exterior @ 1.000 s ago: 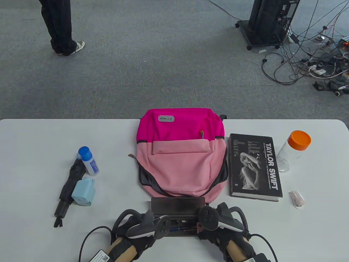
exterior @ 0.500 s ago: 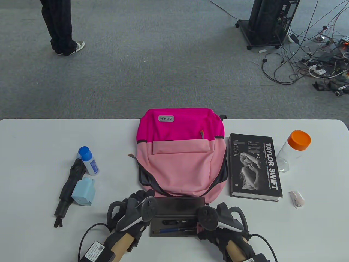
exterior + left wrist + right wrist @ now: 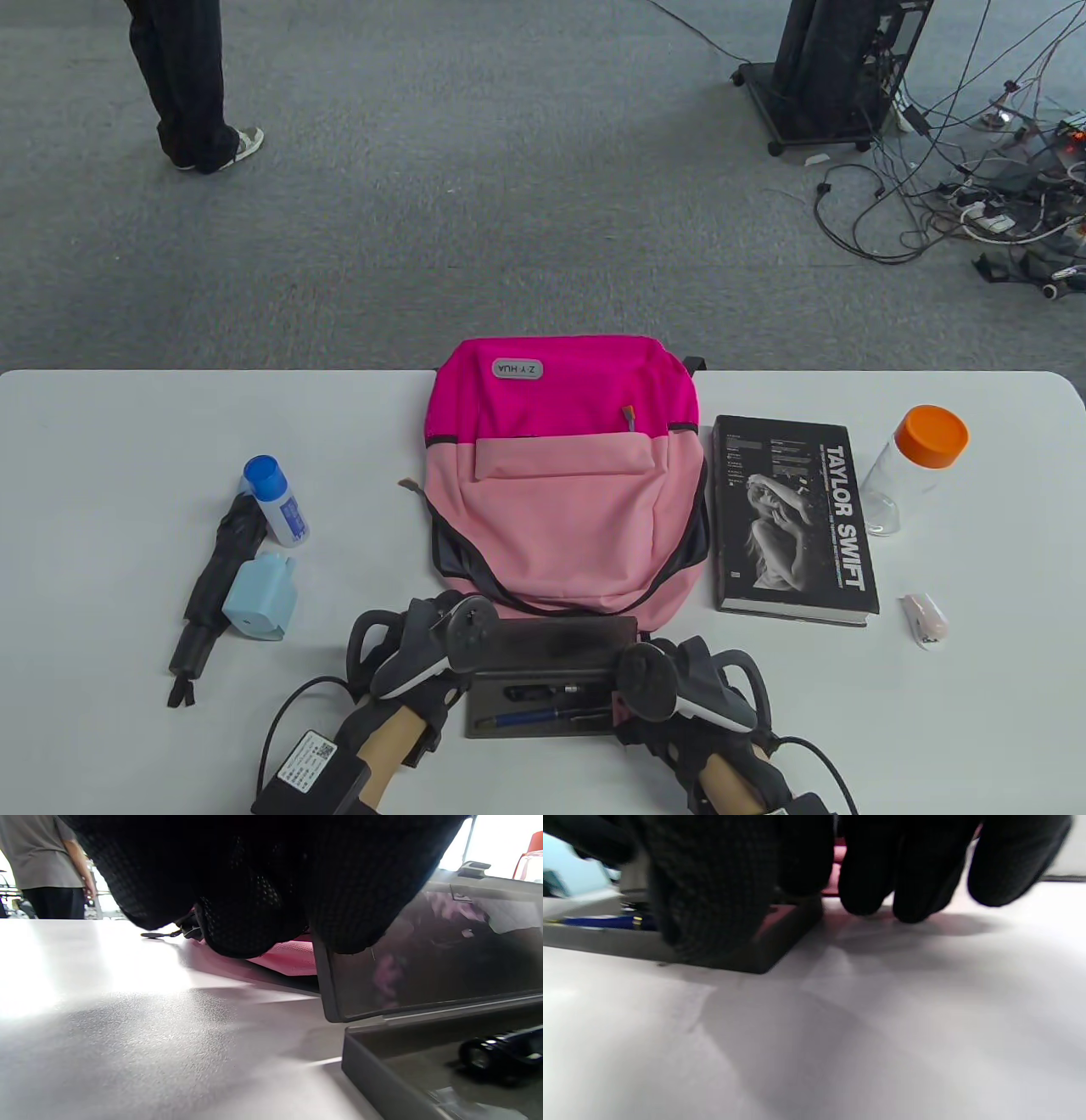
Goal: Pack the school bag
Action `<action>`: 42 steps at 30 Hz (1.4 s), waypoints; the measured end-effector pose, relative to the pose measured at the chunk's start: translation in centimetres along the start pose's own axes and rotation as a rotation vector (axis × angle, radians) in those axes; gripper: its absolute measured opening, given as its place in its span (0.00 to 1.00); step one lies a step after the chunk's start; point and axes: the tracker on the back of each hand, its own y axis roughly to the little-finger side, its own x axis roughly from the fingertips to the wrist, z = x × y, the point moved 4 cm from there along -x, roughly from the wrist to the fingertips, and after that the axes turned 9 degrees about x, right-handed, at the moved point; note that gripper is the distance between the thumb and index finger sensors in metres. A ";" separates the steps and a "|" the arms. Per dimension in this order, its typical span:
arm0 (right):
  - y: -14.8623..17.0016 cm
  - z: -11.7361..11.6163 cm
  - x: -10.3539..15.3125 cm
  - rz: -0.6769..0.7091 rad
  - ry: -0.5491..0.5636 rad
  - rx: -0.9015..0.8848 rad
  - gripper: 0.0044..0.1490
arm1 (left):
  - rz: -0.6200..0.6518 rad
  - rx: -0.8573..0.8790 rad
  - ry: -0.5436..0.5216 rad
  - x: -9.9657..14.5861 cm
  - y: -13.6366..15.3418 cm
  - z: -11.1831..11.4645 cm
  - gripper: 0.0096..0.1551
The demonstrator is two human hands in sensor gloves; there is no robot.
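Case (image 3: 543, 717) open, blue pen (image 3: 543, 718), perhaps others

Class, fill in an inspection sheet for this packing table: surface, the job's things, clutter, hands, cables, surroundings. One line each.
Surface: white table.
Job's things: pink backpack lying flat; open pencil case with a blue pen inside; book; orange-capped bottle; blue-capped bottle; folded umbrella; light blue item; small pink-white item.
Clutter: nothing seen.
Hands: left hand at the case lid's left end; right hand at the tray's right end.
Cables: glove leads on table; tangle on floor.
Surroundings: grey carpet, standing person, wheeled rack.
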 end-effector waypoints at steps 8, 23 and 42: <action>1.2 -0.2 0.2 -0.182 -0.059 0.077 0.71 | 0.088 0.097 0.041 1.0 0.2 -0.1 0.26; -2.5 0.4 0.4 0.210 0.100 0.167 0.47 | 0.248 0.023 0.353 3.6 -2.4 3.5 0.50; -5.2 1.4 0.1 0.300 0.047 0.285 0.42 | 0.258 0.028 0.241 3.6 -2.2 3.5 0.46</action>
